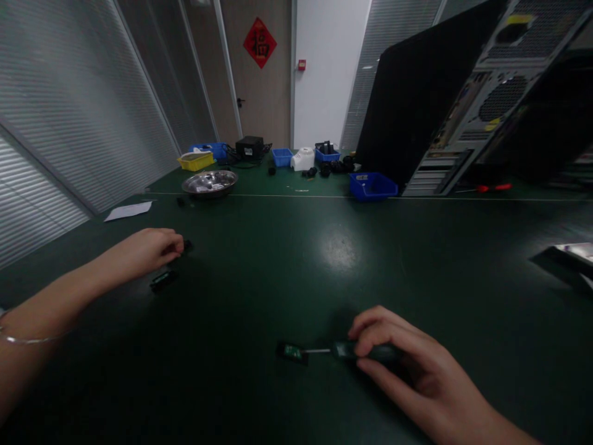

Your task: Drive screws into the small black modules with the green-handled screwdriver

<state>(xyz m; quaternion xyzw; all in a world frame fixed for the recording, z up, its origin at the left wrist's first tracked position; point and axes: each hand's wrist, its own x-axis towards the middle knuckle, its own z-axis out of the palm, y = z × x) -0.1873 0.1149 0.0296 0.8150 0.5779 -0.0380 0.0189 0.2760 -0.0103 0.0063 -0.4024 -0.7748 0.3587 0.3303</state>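
In the head view my right hand (412, 364) is closed around the dark handle of a screwdriver (343, 350). The screwdriver lies almost level, its thin metal shaft pointing left. Its tip meets a small black casing with a green circuit board (293, 352) on the table. At the left, my left hand (152, 248) has its fingers pinched together at a small black part (187, 245), mostly hidden by the fingertips. Just below that hand lies another black casing with a green board (163, 280).
Across the back of the green table (259, 247) stand a metal bowl (210, 183), a yellow bin (196, 162), a blue bin (372, 186) and a white device (303, 159). A computer case (482, 105) rises at the right. A paper sheet (128, 211) lies far left.
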